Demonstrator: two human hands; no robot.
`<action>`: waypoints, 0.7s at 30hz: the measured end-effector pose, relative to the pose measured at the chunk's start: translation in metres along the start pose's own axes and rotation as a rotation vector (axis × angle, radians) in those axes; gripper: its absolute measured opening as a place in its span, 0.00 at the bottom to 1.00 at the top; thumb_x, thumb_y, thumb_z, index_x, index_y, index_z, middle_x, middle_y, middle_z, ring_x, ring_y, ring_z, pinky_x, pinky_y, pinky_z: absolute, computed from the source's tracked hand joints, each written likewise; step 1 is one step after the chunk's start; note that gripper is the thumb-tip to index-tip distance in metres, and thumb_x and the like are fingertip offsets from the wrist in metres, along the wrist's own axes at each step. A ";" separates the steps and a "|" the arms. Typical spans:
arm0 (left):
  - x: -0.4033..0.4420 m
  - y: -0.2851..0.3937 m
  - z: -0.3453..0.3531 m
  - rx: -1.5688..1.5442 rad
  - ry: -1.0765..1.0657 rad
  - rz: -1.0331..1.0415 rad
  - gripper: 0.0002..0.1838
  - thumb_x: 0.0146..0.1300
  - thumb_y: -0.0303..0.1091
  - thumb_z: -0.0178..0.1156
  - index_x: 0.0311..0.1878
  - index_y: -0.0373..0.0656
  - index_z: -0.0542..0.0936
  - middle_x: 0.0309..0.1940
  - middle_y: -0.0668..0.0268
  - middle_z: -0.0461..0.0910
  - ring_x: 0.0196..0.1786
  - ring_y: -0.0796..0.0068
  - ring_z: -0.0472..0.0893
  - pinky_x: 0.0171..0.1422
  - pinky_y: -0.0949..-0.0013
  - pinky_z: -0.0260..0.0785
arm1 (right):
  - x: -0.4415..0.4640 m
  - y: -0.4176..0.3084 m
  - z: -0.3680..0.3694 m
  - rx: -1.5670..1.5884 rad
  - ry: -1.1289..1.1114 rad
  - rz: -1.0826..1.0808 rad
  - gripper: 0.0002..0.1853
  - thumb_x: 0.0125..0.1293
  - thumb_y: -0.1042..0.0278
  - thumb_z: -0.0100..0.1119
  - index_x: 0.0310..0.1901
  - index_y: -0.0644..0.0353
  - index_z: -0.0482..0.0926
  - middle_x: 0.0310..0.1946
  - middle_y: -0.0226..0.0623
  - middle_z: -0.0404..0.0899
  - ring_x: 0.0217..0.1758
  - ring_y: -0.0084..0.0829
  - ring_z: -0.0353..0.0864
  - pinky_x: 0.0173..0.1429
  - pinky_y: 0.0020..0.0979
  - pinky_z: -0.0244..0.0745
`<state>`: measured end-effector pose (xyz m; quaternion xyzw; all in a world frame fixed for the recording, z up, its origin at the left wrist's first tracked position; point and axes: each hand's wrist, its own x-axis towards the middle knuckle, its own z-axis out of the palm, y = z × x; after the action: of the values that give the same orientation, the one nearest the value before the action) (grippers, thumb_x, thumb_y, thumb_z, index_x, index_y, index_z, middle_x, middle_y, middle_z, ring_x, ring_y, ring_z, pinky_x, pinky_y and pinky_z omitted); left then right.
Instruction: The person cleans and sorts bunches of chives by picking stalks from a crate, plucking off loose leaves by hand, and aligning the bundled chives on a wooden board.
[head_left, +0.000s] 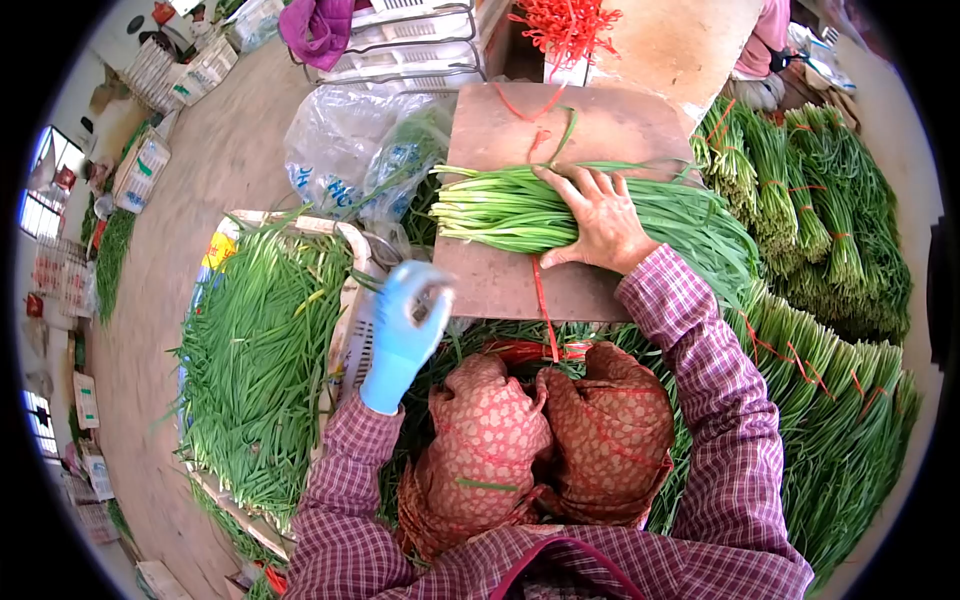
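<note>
A bundle of long green stalks [510, 210] lies across a brown board [580, 285], pale ends to the left, leafy ends past the right edge. My bare right hand [598, 220] rests on the bundle with its fingers spread. A red tie [541, 300] runs under the bundle and hangs over the board's front edge. My left hand [408, 310], in a light blue glove, is raised left of the board, beside a crate of loose green leaves [265, 350]. Its fingers are curled and blurred by motion; whether they hold anything cannot be made out.
Tied green bundles [840, 200] are stacked at the right, with more [830, 420] beside my right arm. Clear plastic bags [335, 145] lie left of the board. Red ties [570, 25] and white crates [400, 45] stand behind it. A person in pink [768, 40] is at the top right.
</note>
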<state>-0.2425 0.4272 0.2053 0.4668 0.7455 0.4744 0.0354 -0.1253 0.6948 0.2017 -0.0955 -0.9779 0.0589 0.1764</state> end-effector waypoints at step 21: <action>0.097 -0.104 -0.029 -0.403 0.386 -0.565 0.18 0.67 0.41 0.58 0.48 0.34 0.80 0.44 0.64 0.83 0.42 0.75 0.78 0.50 0.74 0.69 | -0.008 -0.001 0.005 -0.041 0.099 -0.046 0.57 0.34 0.22 0.62 0.69 0.41 0.63 0.60 0.39 0.67 0.63 0.44 0.65 0.66 0.52 0.56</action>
<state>-0.3804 0.4663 0.1820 0.1292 0.7294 0.6619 0.1148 -0.1194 0.6921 0.1946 -0.0795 -0.9709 0.0301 0.2238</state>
